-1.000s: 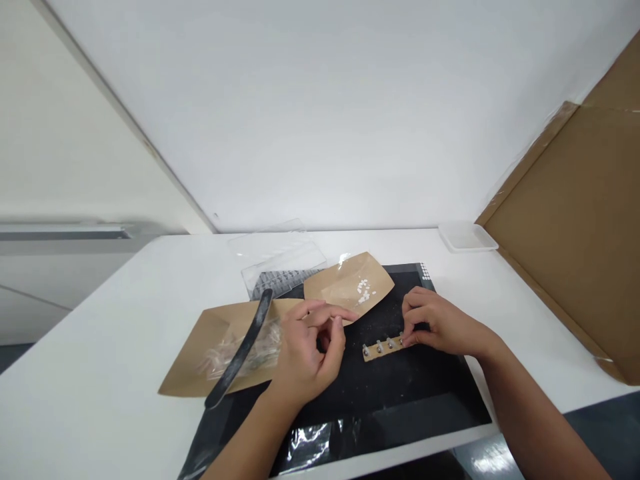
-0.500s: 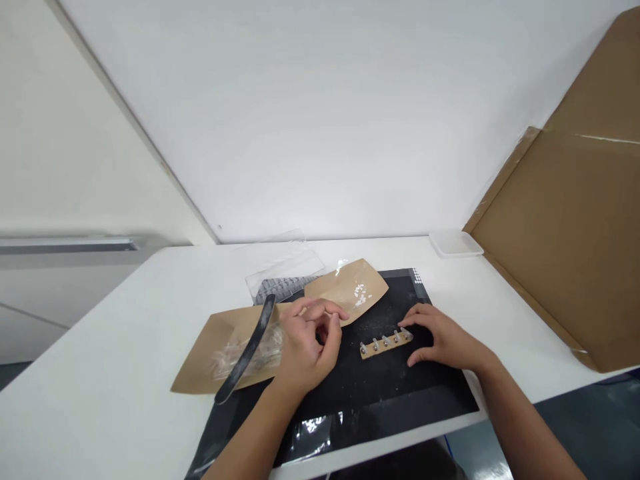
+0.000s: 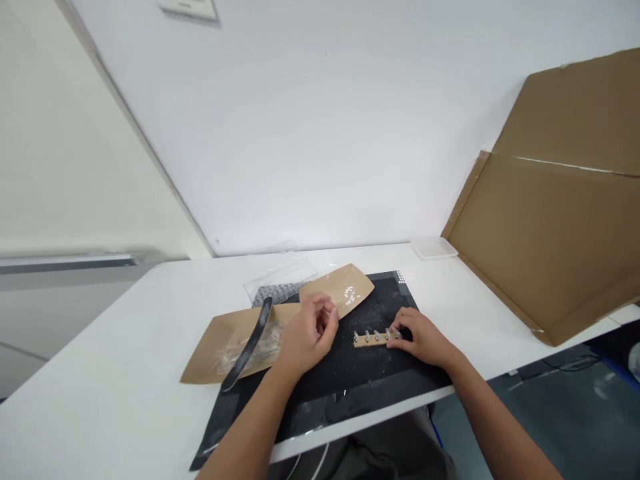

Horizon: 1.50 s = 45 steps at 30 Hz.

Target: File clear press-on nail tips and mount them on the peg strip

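My right hand (image 3: 417, 335) has thumb and fingers closed round the right end of a narrow tan strip (image 3: 373, 341). Several small clear pieces, shaped like nail tips, stand in a row on it with shiny metal bits at their bases. My left hand (image 3: 313, 330) hovers left of the strip, fingertips pinched together; whatever they hold, if anything, is too small to make out. Beside that hand, a black curved nail file (image 3: 249, 348) lies across a brown paper tray (image 3: 203, 350) of clear plastic pieces. Another brown paper tray (image 3: 360, 275) behind carries small white bits.
A black mat (image 3: 360, 380) lies under the strip on the white table (image 3: 125, 373). Clear plastic sheets (image 3: 285, 270) and a patterned grey sheet are at the back. A shallow translucent tray (image 3: 434, 247) stands near a large open cardboard box (image 3: 545, 220) at right.
My right hand has closed from an open pose onto the strip's right end, and the strip now lies more level. My left hand stays pinched. The camera view has shifted.
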Tool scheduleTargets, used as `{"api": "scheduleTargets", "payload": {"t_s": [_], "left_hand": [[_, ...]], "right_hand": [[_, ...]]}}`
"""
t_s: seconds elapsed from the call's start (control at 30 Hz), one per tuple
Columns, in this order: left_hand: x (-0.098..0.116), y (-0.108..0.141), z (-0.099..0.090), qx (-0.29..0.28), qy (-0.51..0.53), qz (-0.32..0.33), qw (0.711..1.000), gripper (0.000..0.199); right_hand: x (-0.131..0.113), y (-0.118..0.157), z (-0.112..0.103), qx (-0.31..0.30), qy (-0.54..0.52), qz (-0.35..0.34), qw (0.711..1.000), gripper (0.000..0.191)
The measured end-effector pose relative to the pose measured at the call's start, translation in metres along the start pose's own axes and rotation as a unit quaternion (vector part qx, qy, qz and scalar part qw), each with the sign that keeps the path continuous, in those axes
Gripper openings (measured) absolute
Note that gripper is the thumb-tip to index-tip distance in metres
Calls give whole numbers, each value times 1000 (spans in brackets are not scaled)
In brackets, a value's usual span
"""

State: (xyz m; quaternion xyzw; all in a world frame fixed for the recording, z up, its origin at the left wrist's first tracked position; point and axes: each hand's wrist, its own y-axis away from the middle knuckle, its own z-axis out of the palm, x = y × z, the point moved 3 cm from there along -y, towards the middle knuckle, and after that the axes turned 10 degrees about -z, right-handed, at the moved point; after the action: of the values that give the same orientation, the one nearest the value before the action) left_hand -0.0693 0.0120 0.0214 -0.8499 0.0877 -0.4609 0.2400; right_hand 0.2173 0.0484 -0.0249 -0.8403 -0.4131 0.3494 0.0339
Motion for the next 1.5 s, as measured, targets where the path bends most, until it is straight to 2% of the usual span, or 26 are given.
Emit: {"api": "scheduleTargets", "payload": {"t_s": [0.07, 0.13, 0.2, 0.27, 0.37, 0.5, 0.67, 0.87, 1.17, 1.4, 1.5], "left_hand": [[10, 2, 3, -37, -17, 43, 998, 14], [27, 7, 11, -95, -39, 104, 989, 9], [46, 17, 25, -159, -84, 182, 967, 11], [60, 29, 41, -169, -139, 248, 944, 13], [64, 46, 66, -153, -218, 284, 921, 20], [56, 55, 80, -124, -280, 286, 908, 21], [56, 52, 82, -148, -289, 309, 894, 22], [53, 50, 86, -137, -241, 287, 917, 17], [44, 55, 91, -117, -206, 245, 940, 21], [39, 52, 91, -86, -169, 170, 967, 8], [36, 51, 90, -89, -174, 185, 963, 8]], "right_hand": [[-6, 12, 3, 22, 7, 12, 1000, 28], [-11, 23, 7, 49, 11, 20, 999, 28], [-15, 30, 10, 70, 11, 20, 997, 28], [-16, 32, 12, 79, 8, 20, 997, 25], [-16, 31, 12, 80, 6, 24, 997, 19], [-16, 30, 11, 82, 14, 28, 996, 18], [-17, 30, 10, 80, 4, 40, 996, 17], [-18, 29, 9, 69, 1, 49, 996, 16], [-16, 30, 11, 67, 0, 52, 996, 18], [-17, 31, 12, 56, 10, 60, 997, 18], [-17, 32, 11, 56, 14, 52, 997, 20]]}}
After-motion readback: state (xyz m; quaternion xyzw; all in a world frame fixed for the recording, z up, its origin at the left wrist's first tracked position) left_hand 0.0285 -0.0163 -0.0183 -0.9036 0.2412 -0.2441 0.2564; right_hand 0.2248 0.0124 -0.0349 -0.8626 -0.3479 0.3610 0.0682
